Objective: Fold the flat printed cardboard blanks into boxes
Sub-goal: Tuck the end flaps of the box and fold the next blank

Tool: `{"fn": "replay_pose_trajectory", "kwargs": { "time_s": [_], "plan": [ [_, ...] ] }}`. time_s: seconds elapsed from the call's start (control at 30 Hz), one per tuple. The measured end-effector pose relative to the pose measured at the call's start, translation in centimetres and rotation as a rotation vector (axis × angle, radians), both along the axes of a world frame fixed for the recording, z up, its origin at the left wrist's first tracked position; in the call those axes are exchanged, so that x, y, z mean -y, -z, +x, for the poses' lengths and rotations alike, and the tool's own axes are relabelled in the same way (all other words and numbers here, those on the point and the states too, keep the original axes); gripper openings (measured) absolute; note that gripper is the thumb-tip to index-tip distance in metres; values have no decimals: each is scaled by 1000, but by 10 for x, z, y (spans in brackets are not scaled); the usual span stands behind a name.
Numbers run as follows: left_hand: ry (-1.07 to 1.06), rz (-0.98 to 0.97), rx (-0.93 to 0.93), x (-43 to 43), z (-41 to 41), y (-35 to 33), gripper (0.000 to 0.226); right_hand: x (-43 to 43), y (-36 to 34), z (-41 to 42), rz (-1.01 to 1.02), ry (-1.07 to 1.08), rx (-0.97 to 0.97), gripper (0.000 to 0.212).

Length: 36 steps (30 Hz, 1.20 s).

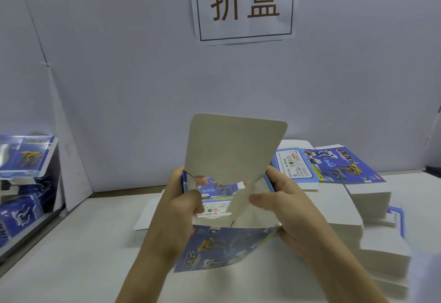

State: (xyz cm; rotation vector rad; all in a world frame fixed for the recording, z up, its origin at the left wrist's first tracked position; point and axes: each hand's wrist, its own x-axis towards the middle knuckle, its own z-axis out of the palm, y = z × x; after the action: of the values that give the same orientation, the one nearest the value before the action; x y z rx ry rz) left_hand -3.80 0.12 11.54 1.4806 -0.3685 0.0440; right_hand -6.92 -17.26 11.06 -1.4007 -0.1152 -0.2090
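I hold a half-formed blue printed box (229, 245) above the table, its "DOG" face toward me and its grey inner flap (232, 150) standing upright. My left hand (176, 209) grips the box's left side, thumb pressing inside the opening. My right hand (284, 207) clasps the right side, thumb on the inner flap. A stack of flat printed blanks (334, 166) lies at the right, picture side up on top.
More white stacked blanks (381, 250) sit at the right front. Finished blue boxes (23, 178) are piled at the left edge. A white partition wall with a paper sign (243, 4) stands behind. A loose white flap (145, 216) lies on the table under the box.
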Motion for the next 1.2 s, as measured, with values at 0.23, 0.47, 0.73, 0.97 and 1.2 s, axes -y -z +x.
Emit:
{"fn": "replay_pose_trajectory", "kwargs": {
  "time_s": [0.23,0.47,0.73,0.97,1.2],
  "plan": [
    [-144,-219,112,3,1,-4,25,7,-4,-3,-237,70,5,22],
    [-136,388,692,-1,-11,-1,87,8,-8,-1,-58,376,-36,32],
    [-250,624,775,12,-9,8,130,16,-12,-5,-167,343,123,30],
    [-277,608,894,3,-12,-1,110,28,-15,-13,-230,356,543,38],
    [-335,718,824,7,-18,-3,113,32,-23,-27,-457,-154,433,44]
  ]
}}
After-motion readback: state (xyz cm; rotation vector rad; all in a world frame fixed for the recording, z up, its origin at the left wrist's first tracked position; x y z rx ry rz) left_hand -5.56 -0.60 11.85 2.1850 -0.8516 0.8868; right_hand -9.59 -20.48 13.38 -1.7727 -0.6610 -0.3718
